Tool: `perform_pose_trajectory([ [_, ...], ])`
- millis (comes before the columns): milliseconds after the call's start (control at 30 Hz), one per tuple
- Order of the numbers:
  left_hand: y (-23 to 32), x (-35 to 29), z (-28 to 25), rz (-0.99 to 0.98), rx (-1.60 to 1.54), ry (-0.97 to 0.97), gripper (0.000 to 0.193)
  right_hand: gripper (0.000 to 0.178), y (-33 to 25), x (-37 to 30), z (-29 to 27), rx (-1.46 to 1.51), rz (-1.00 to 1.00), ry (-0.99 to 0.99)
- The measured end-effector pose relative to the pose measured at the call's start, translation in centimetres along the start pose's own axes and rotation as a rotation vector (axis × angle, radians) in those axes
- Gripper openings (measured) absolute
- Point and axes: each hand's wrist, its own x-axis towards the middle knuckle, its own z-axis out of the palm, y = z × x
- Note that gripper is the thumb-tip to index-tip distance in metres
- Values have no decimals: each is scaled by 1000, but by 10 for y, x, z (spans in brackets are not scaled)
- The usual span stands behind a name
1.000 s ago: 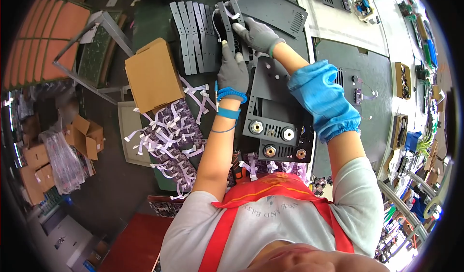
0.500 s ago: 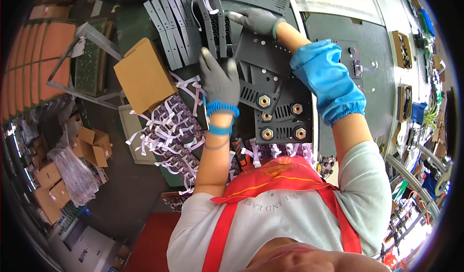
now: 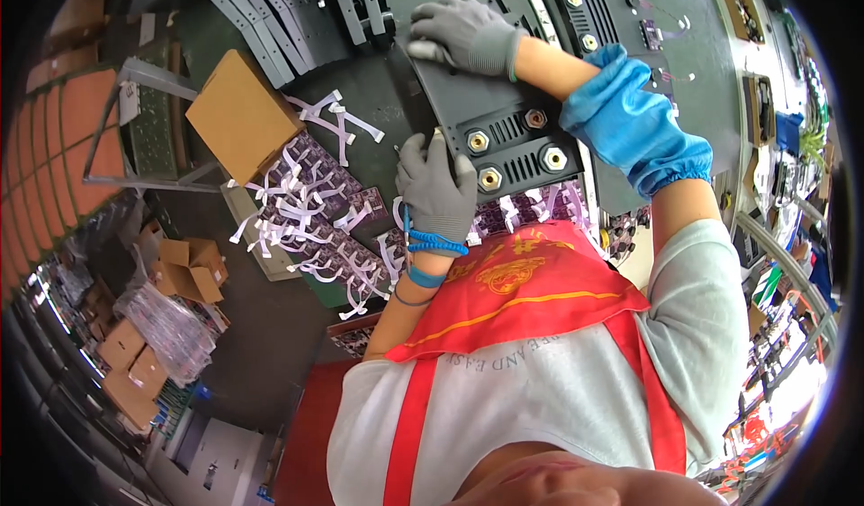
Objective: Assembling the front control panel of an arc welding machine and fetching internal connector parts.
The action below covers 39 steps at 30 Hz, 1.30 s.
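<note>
Both my hands wear grey gloves. My left hand (image 3: 436, 187) rests against the left edge of a black slotted panel (image 3: 517, 133) with brass hex fittings, its fingers spread and slightly bent. Farther away, my right hand (image 3: 468, 38) lies over the far part of the stacked black panels, fingers together and bent over their left edge. Under the panels' near side sit small purple circuit boards (image 3: 540, 202) with white cables. Left of my left hand, several more circuit boards (image 3: 315, 200) lie with white ribbon leads tangled over them.
An open brown cardboard box (image 3: 243, 115) stands on the left of the green table. Behind it, grey bent metal pieces (image 3: 261, 20) stand in a row. At right, another slotted black panel (image 3: 594, 16) lies beyond a pale strip. Cartons (image 3: 189, 268) sit on the floor at left.
The upright black frames between my hands are released and now stand farther left. My left hand has come nearer to my body, to the panel edge; my right hand has moved onto the panels, now squared up.
</note>
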Motion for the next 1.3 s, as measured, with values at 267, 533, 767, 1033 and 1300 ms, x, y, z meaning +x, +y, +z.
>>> perform_pose_trajectory([
  [267,-8,16,9,-101,-249,-235,56,32,-11,-103,-28,279,222,532],
  [533,-11,10,17,-24,-202,-183,60,35,-13,-389,60,438,1473,887],
  [767,-7,-9,17,-109,-85,-159,59,57,-48,-475,163,1153,1626,365],
  [1033,-13,-22,21,-122,-174,-63,63,48,-30,-458,170,1166,1566,487],
  [1300,-48,-48,28,-115,-207,40,56,64,-5,-416,163,839,1547,339],
])
